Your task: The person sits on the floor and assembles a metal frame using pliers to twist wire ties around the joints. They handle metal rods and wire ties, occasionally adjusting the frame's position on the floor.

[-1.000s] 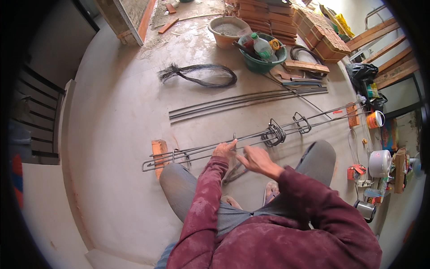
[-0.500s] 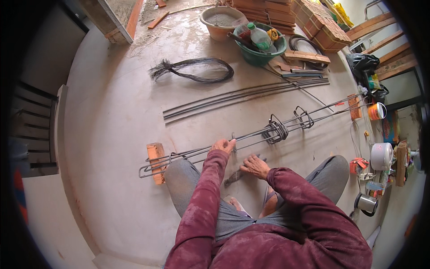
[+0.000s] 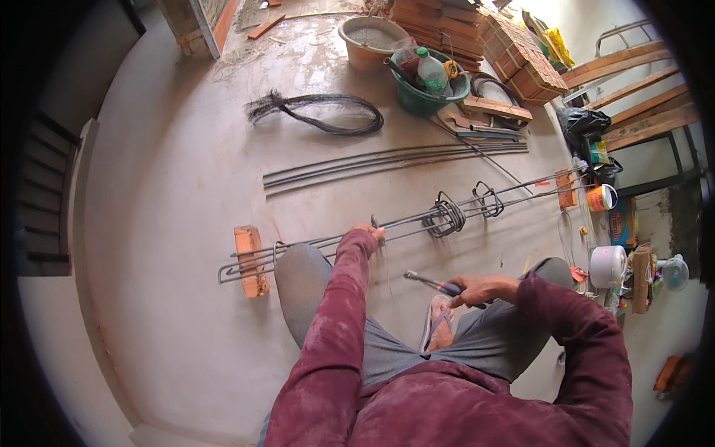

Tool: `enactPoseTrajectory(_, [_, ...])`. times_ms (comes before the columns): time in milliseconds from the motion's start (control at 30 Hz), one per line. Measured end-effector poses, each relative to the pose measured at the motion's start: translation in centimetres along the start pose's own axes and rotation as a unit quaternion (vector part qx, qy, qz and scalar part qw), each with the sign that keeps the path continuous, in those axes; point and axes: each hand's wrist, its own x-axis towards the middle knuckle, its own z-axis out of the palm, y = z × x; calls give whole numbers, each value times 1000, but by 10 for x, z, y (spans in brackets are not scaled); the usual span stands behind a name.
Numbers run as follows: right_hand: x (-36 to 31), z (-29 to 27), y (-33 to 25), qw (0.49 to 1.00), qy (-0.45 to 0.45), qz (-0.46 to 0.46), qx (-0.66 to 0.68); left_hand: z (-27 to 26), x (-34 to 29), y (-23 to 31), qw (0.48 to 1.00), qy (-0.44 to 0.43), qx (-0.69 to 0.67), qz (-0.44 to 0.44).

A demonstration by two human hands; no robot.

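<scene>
Long steel bars (image 3: 328, 246) lie across the floor before me, raised on bricks at both ends. My left hand (image 3: 370, 232) is closed around a small rebar stirrup (image 3: 375, 221) standing on these bars; its fingers are partly hidden by my sleeve. A thin wire seems to hang beneath it. Over my foot, my right hand (image 3: 477, 289) grips pliers (image 3: 428, 281) by the dark handles, their metal head pointing left toward the bars. Several bent stirrups (image 3: 445, 216) hang bunched on the bars further right, with more stirrups (image 3: 488, 201) beyond.
Loose straight bars (image 3: 395, 160) and a looped bundle of tie wire (image 3: 328, 112) lie farther off. Behind them stand a green tub (image 3: 424, 97) of tools and a mortar bucket (image 3: 365, 48). A brick (image 3: 251, 261) props the left end; a white pot (image 3: 607, 266) sits at right.
My right hand has picked up the pliers from the floor and drawn them rightward over my foot. My left hand stays at the bars. The view has shifted slightly.
</scene>
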Motion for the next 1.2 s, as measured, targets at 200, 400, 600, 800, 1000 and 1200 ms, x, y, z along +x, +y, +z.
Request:
enactPoseTrajectory(200, [-13,-3,-21,876,261,-48,-403,-9,9,3,999,-33,17,-25])
enactPoseTrajectory(400, [12,19,-35,802,404,-38,-438,-10,-1,15,997,-20,58,-44])
enactPoseTrajectory(600, [30,33,-32,771,433,-8,-468,-3,-8,28,996,4,73,-51])
enactPoseTrajectory(800, [30,38,-32,786,444,-10,-431,-6,-12,34,994,17,99,-48])
enactPoseTrajectory(1000, [31,34,-34,766,466,-35,-442,-10,-13,41,987,-5,143,-78])
enactPoseTrajectory(1200, [35,33,-33,759,487,-53,-428,-2,-2,36,981,50,168,-87])
